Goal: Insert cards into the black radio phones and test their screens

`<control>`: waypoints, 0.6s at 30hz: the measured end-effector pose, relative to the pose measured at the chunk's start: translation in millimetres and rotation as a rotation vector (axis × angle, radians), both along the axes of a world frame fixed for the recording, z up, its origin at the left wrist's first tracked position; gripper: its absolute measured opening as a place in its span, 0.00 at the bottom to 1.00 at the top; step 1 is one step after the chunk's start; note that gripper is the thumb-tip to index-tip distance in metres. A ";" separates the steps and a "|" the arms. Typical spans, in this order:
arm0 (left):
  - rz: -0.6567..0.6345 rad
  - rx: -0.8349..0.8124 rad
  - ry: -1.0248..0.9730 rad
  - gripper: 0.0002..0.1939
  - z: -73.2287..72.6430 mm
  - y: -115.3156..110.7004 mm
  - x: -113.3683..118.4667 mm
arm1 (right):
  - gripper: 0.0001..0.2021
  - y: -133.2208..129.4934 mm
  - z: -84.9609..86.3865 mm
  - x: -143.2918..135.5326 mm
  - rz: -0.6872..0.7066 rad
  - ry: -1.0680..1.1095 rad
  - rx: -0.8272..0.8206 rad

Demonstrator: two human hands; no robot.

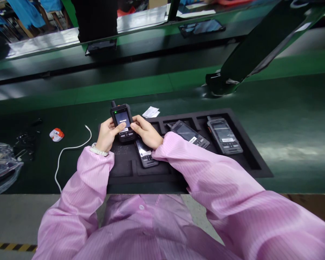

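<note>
Handheld radio (121, 115) was held in both hands, raised over the left end of the black foam tray (249, 144). It was gripped at its left side by the left hand (105, 136), thumb laid over the front near the lit screen; the right edge was pinched by the right hand (148, 134). Screen and green light were seen lit; text too blurred to read. Three more were seen at the tray: one below the right hand (148, 160), one set askew (185, 130), one at the far right (223, 134). Judged best: both edges supported evenly, screen tilted to the face, left thumb kept off the display, keys pressed lightly, sleeves kept clear of the units below.
</note>
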State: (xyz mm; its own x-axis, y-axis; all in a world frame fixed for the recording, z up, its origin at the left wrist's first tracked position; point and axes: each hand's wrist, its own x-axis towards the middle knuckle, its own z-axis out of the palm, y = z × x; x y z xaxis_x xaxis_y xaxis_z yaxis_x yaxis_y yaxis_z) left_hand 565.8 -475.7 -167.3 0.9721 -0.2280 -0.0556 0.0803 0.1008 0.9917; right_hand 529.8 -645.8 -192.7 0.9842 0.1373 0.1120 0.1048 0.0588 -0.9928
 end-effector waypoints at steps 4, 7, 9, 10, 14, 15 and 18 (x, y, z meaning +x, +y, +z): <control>-0.005 0.011 -0.003 0.29 0.4 -0.1 -0.4 | 0.20 0.1 0.4 -0.2 -0.002 0.005 -0.002; -0.002 0.023 -0.003 0.29 0.5 -0.1 -0.5 | 0.21 0.3 0.6 0.0 -0.006 0.009 -0.005; 0.000 0.024 0.003 0.30 0.7 -0.3 -0.7 | 0.21 0.3 1.0 0.0 -0.005 0.012 -0.007; 0.002 0.024 0.007 0.30 0.9 -0.4 -0.8 | 0.21 0.3 1.2 0.0 -0.004 0.013 -0.008; 0.003 0.020 0.018 0.29 1.7 -0.6 -1.5 | 0.20 0.4 2.1 -0.6 -0.004 0.017 -0.009; 0.001 0.017 0.019 0.28 1.8 -0.6 -1.6 | 0.20 0.4 2.2 -0.8 -0.005 0.018 -0.009; -0.008 0.004 0.019 0.27 1.8 -0.5 -1.7 | 0.21 0.2 2.5 -1.0 -0.005 0.021 -0.010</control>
State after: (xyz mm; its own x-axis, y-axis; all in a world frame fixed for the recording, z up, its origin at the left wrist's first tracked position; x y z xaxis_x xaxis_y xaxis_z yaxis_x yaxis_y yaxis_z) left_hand 564.1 -476.1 -165.5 0.9690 -0.2356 -0.0746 0.0996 0.0962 0.9904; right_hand 528.8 -645.6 -190.2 0.9870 0.1329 0.0899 0.0842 0.0479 -0.9953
